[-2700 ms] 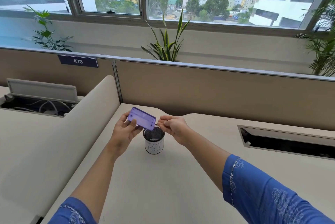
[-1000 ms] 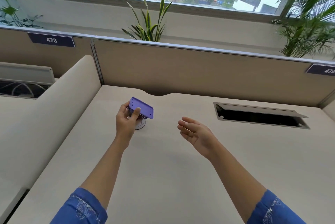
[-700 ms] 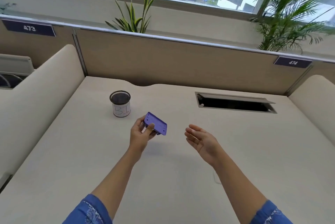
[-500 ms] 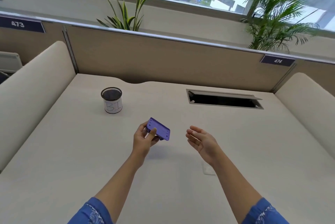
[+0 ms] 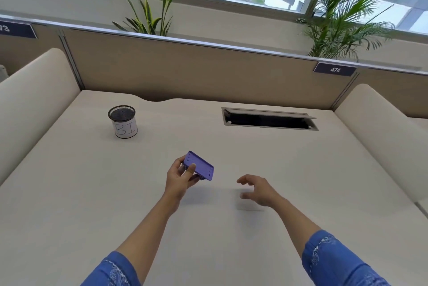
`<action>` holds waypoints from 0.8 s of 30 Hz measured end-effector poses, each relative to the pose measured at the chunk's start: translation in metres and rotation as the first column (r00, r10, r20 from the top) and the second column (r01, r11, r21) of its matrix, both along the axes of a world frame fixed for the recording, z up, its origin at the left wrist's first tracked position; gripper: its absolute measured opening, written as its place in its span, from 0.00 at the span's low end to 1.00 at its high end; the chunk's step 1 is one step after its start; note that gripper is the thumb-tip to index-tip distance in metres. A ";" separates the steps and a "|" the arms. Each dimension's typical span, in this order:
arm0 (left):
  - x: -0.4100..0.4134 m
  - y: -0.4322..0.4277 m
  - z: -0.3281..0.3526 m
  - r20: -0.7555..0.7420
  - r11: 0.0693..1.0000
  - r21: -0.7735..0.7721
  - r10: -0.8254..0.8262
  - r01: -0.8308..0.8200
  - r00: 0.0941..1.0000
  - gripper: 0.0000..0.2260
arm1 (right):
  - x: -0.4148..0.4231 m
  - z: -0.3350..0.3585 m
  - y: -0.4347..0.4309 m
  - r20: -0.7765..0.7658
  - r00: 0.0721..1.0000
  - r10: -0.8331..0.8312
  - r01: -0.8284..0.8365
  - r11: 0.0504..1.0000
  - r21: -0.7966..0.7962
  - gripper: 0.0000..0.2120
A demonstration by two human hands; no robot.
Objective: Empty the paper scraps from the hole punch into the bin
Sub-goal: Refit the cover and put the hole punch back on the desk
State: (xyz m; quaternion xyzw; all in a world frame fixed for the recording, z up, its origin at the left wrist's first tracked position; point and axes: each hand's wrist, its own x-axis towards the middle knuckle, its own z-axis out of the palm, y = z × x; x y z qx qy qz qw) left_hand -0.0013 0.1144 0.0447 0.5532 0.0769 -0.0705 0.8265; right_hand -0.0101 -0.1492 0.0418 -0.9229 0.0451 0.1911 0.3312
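Head view: my left hand [image 5: 180, 179] grips the hole punch [image 5: 200, 166].
My right hand [image 5: 257, 190] hangs spread, empty; the punch's mechanism is mostly hidden.

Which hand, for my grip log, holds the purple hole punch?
The left hand grips the hole punch; the right hand hovers empty, loosely curled.

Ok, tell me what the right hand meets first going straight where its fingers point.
Probably the hole punch in the left hand; the right hand points leftward toward it, though depth is unclear.
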 end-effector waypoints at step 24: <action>-0.047 -0.106 0.026 0.009 0.990 -0.007 0.140 -0.140 0.990 0.14 | -0.025 -0.037 -0.062 0.101 0.994 0.040 -0.037 0.999 -0.031 0.08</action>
